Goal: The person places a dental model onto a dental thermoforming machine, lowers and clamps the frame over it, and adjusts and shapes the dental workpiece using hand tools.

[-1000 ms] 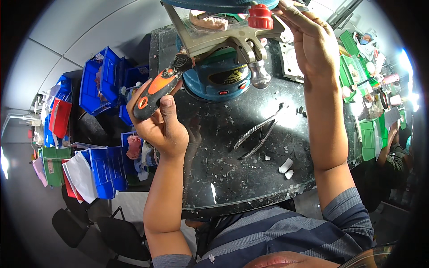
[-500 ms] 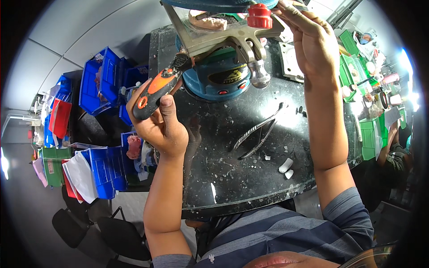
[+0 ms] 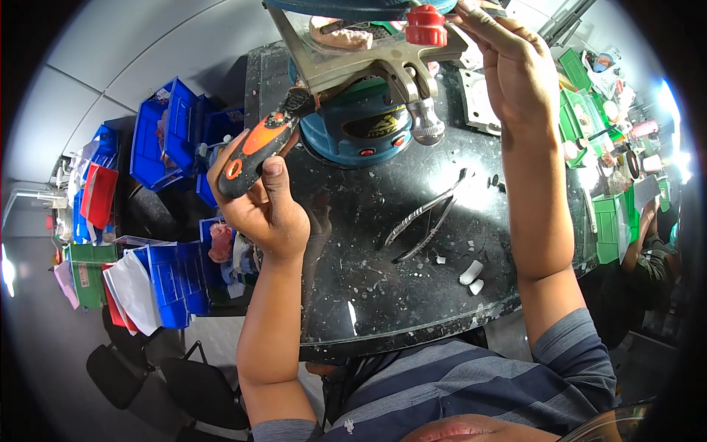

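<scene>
Ridged red knob (image 3: 426,26) has edged slightly left.

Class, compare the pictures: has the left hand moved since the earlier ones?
No, not noticeably: the left hand keeps its place against the black table.

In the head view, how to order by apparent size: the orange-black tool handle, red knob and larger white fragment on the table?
1. Orange-black tool handle
2. Red knob
3. Larger white fragment

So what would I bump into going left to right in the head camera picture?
Red thing, tilted blue bin, left hand holding orange-and-black handle, metal tool, right forearm, green bin.
</scene>
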`<state>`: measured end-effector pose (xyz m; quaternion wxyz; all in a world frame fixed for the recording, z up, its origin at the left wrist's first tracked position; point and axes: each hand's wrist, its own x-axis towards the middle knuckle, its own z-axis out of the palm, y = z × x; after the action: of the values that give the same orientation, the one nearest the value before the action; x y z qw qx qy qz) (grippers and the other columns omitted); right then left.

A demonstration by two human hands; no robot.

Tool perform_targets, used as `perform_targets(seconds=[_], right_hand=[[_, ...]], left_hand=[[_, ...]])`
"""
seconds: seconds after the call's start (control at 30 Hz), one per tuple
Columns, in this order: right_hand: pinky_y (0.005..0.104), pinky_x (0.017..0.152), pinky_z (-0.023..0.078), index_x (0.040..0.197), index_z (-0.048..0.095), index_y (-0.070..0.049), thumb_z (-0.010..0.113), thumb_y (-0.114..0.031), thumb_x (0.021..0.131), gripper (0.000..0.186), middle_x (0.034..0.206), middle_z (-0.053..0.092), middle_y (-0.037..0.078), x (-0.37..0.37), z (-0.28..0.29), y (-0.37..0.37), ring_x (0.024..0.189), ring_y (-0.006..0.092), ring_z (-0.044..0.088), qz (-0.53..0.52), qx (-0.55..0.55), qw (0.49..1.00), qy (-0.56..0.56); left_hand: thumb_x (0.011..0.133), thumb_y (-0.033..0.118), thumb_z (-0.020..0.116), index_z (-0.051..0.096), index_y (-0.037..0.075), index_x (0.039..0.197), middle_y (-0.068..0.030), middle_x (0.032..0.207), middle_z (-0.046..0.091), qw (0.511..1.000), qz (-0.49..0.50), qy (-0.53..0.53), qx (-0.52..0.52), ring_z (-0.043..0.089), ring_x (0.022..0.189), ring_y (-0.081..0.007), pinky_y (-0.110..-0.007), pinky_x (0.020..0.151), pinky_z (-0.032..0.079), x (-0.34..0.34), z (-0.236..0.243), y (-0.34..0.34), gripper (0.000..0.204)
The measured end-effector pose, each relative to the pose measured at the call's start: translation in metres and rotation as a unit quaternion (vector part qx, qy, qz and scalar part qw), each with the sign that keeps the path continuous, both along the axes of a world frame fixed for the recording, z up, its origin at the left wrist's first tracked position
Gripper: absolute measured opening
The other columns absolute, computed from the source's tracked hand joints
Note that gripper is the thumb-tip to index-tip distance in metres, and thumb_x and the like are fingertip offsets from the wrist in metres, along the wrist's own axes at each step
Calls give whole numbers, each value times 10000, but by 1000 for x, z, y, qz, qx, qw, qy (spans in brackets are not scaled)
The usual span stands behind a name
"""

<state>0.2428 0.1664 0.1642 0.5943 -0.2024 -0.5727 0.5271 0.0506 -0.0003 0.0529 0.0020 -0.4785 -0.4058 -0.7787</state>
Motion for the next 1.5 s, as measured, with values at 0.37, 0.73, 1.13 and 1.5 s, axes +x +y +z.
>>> perform_targets(seconds=[0.37,0.73,1.13,1.5], right_hand=[[271,764,558,923,742,41,705,-4,886,68,894,750,131,1,-3,4,814,176,715,39,-24,999,15],[314,907,539,945,722,42,675,5,873,93,973,739,145,9,-7,14,941,203,703,32,-17,999,20],[356,901,561,941,726,57,683,29,850,105,942,742,158,9,-9,17,906,233,719,30,5,999,30],[323,878,554,930,731,66,703,-1,849,108,921,747,162,13,-7,15,886,225,721,40,43,998,32]], left_hand=[[987,137,627,423,-77,1260,-195,1227,511,999,-31,-21,-7,654,1087,-327,-461,913,618,-2,-1,-3,403],[986,132,627,424,-79,1265,-192,1223,508,999,-30,-23,-5,656,1084,-330,-462,915,618,-1,-1,-2,404],[986,124,624,427,-79,1267,-197,1210,519,999,-27,-22,-1,660,1075,-337,-463,912,619,-1,-2,-2,398],[987,136,627,427,-75,1264,-197,1203,524,1000,-28,-14,3,661,1074,-331,-460,911,619,-2,-1,-1,403]])
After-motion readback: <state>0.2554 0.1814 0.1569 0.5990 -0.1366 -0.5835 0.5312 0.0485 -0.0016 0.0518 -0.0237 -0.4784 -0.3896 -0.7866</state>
